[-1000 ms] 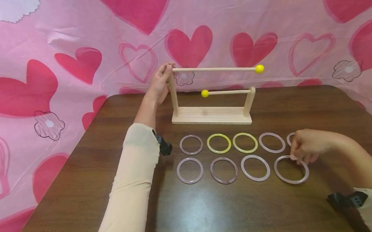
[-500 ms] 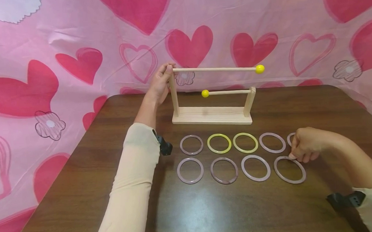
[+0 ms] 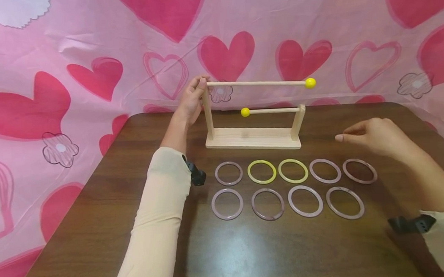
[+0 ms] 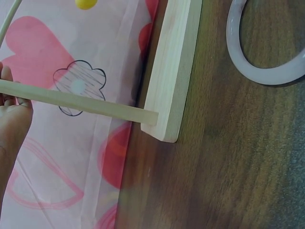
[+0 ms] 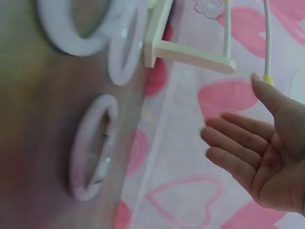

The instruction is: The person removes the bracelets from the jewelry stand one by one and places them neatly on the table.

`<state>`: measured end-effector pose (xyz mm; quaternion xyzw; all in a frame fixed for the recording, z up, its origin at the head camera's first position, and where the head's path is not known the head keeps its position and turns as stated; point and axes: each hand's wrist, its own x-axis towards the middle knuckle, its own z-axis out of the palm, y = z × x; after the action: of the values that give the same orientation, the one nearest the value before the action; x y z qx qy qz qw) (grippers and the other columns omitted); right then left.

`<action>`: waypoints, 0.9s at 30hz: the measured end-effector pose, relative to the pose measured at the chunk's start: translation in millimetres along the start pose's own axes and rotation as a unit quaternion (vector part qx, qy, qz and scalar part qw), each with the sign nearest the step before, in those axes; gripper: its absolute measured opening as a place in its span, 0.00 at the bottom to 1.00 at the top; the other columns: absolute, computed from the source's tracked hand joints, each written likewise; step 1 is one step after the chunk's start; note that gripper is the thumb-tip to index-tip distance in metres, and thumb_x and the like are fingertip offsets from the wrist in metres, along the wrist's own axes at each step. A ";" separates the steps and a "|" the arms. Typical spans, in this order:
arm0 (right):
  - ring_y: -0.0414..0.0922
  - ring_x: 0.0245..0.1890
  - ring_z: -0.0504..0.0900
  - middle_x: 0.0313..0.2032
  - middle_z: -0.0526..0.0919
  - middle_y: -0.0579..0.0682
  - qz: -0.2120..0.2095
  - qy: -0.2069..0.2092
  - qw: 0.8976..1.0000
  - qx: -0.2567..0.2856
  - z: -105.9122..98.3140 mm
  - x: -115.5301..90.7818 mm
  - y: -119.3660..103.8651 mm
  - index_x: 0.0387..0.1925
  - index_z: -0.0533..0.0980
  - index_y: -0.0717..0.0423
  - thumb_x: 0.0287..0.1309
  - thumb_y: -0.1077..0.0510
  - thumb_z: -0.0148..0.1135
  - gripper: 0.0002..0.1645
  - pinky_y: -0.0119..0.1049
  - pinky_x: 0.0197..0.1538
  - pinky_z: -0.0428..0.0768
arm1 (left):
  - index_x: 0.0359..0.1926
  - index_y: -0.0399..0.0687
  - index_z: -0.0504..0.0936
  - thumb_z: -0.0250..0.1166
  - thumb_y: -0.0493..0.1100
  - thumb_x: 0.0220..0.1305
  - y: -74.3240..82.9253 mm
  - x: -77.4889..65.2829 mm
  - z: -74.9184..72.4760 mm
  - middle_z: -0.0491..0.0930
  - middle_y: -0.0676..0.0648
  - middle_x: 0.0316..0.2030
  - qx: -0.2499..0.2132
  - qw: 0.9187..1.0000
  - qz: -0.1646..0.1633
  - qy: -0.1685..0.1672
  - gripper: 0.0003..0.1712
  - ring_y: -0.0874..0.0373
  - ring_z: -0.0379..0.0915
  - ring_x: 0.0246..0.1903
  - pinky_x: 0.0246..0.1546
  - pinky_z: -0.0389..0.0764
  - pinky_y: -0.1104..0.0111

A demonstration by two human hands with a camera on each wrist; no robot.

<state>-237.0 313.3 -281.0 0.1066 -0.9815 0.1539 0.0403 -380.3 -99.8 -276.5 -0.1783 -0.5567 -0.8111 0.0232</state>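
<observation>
A pale wooden stand (image 3: 252,137) with two upright posts and two horizontal rods is at the back of the table; each rod ends in a yellow ball. My left hand (image 3: 192,100) grips the top of its tall left post, thumb in front; the left wrist view shows fingers behind that post (image 4: 81,101). My right hand (image 3: 376,135) is raised right of the stand, holding nothing, fingers spread in the right wrist view. Below it lies a mottled purple ring (image 3: 367,182), and nearer the front another purple ring (image 3: 352,218).
Several rings lie flat in two rows before the stand, mostly pale purple, with a yellow ring (image 3: 274,173) and a lighter yellow ring (image 3: 280,173) in the back row. Behind the brown table (image 3: 137,254) hangs a pink heart-print cloth (image 3: 130,17).
The right hand has let go of the front-row purple ring at the right and risen away toward the back, uncovering the back-row ring. My left hand stays on the post.
</observation>
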 end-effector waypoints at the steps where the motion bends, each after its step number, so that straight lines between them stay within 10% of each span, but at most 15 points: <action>1: 0.67 0.48 0.71 0.40 0.81 0.63 -0.002 0.024 1.000 -0.002 -2.9 3.0 -1.7 0.45 0.78 0.64 0.57 0.38 0.58 0.32 0.59 0.47 0.66 | 0.38 0.52 0.75 0.49 0.41 0.70 0.5 0.4 0.0 0.69 0.47 0.32 0.001 1.000 0.002 0.000 0.08 0.60 0.64 0.34 0.36 0.64 0.71; 10: 0.70 0.64 0.39 0.64 0.43 0.76 -0.008 0.015 1.000 0.026 -7.9 38.2 -2.1 0.69 0.36 0.67 0.56 0.37 0.57 0.59 0.64 0.60 0.40 | 0.38 0.52 0.74 0.48 0.40 0.70 2.9 2.6 1.1 0.71 0.50 0.32 -0.005 1.000 0.003 0.003 0.08 0.60 0.64 0.34 0.40 0.65 0.71; 19: 0.62 0.65 0.23 0.65 0.33 0.76 -0.019 -0.028 0.999 -0.034 6.8 55.9 9.5 0.65 0.32 0.74 0.52 0.33 0.59 0.68 0.69 0.54 0.29 | 0.41 0.48 0.74 0.48 0.39 0.70 2.6 1.5 1.5 0.71 0.50 0.33 0.007 1.000 0.002 0.013 0.07 0.58 0.64 0.38 0.46 0.64 0.67; 24: 0.61 0.64 0.20 0.65 0.26 0.73 -0.006 -0.042 0.998 -0.046 12.5 55.9 13.2 0.66 0.30 0.72 0.52 0.29 0.55 0.68 0.68 0.55 0.28 | 0.49 0.38 0.71 0.48 0.41 0.70 4.4 0.3 4.0 0.73 0.49 0.37 0.088 0.996 0.016 0.028 0.13 0.55 0.68 0.40 0.46 0.68 0.70; 27: 0.63 0.64 0.21 0.65 0.27 0.73 -0.004 -0.049 0.998 -0.049 14.5 57.1 12.2 0.66 0.31 0.72 0.51 0.27 0.54 0.69 0.68 0.55 0.28 | 0.54 0.35 0.70 0.48 0.43 0.70 8.4 -3.4 4.4 0.75 0.43 0.43 0.203 0.978 0.034 0.027 0.18 0.50 0.69 0.46 0.49 0.69 0.68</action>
<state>-296.0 308.9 -291.9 0.1158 -0.9882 0.1001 -0.0024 -374.0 -99.5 -268.6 -0.1669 -0.7026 -0.6842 0.1017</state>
